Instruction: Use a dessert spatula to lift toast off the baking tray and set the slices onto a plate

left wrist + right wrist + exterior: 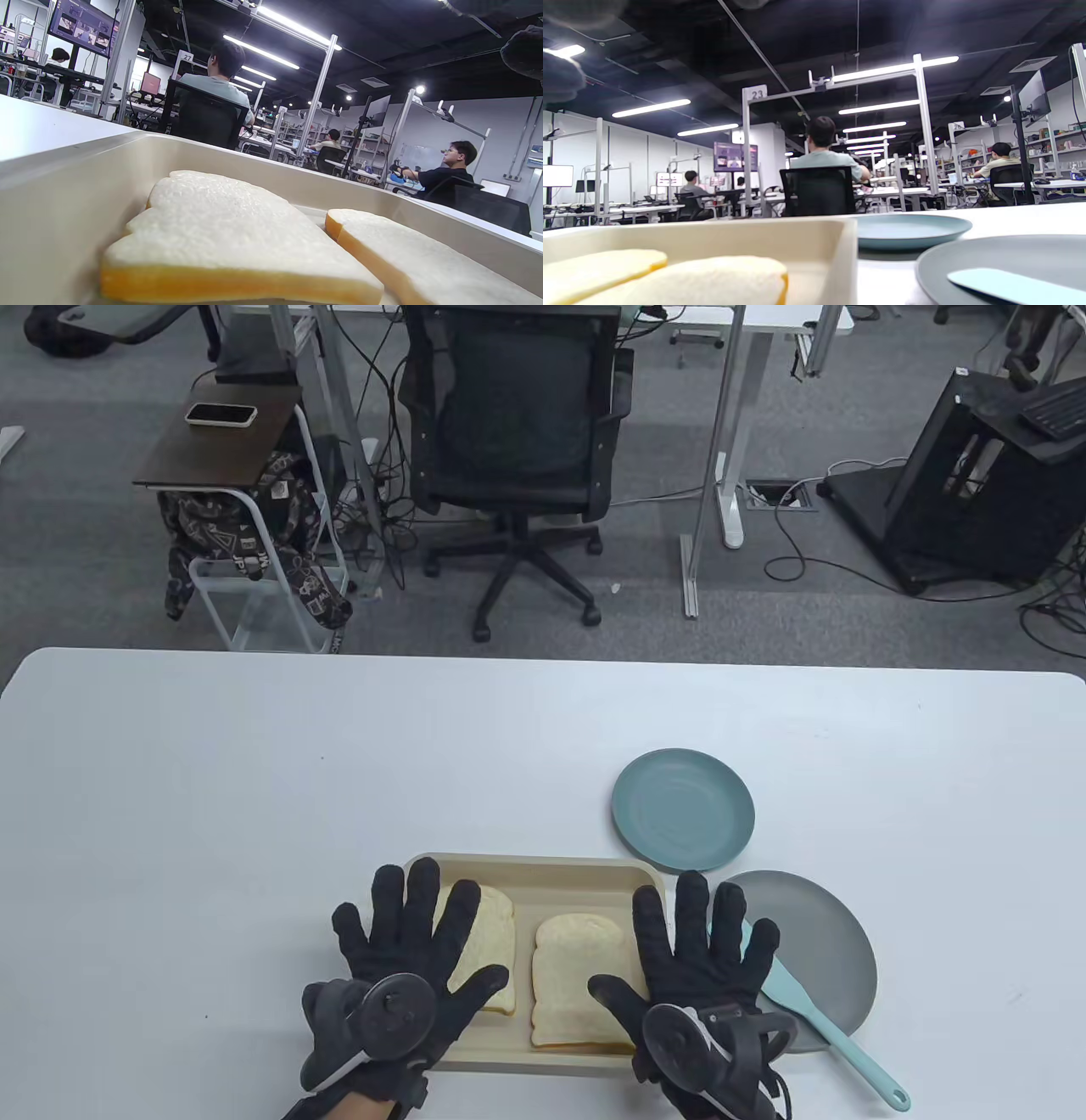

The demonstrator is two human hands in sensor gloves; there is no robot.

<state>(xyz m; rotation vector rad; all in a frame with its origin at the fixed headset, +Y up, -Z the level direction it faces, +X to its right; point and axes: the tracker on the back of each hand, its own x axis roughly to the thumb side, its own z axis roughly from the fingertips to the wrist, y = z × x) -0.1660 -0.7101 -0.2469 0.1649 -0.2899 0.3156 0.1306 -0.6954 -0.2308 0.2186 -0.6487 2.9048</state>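
A beige baking tray sits at the table's near edge with two toast slices in it. My left hand lies flat with fingers spread over the left slice and the tray's left end. My right hand is spread flat over the tray's right end, partly covering the right slice. A pale teal dessert spatula lies with its blade on the grey plate, handle toward the near right. A teal plate stands just behind. The wrist views show both slices and tray wall.
The white table stretches wide to the left and back. Beyond its far edge stand an office chair, a small side table with a phone and desk legs. People sit at desks in the background of the wrist views.
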